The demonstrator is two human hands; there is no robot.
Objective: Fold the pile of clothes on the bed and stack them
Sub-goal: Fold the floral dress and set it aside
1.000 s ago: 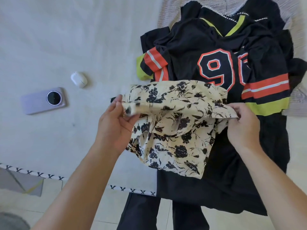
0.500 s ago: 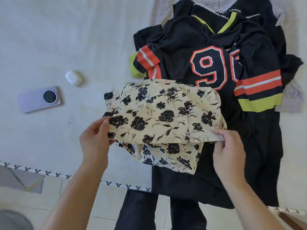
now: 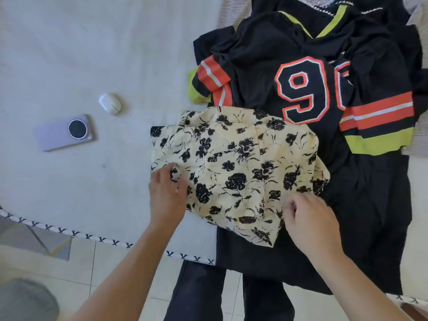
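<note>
A cream garment with black flowers [image 3: 234, 165] lies spread flat on the bed, its right half over a black jersey with an orange "9" [image 3: 303, 89]. My left hand [image 3: 166, 195] rests on the garment's left edge with its fingertips on the fabric. My right hand [image 3: 310, 221] is at the garment's lower right edge. Its fingers are loosely curled and blurred, and I see no fabric between them. More dark clothes [image 3: 366, 205] lie under and beside the jersey, and they hang over the bed's front edge.
On the white bedsheet [image 3: 92, 54], left of the clothes, lie a lilac phone [image 3: 64, 133] and a white earbud case [image 3: 110, 103]. The bed's front edge has a cross-stitch trim [image 3: 102, 239]. Below it are floor tiles and my dark trouser legs [image 3: 199, 295].
The floral garment, held up by both hands a second ago, has been lowered and laid flat on the bed. Both hands have come toward its near edge and loosened their pinch.
</note>
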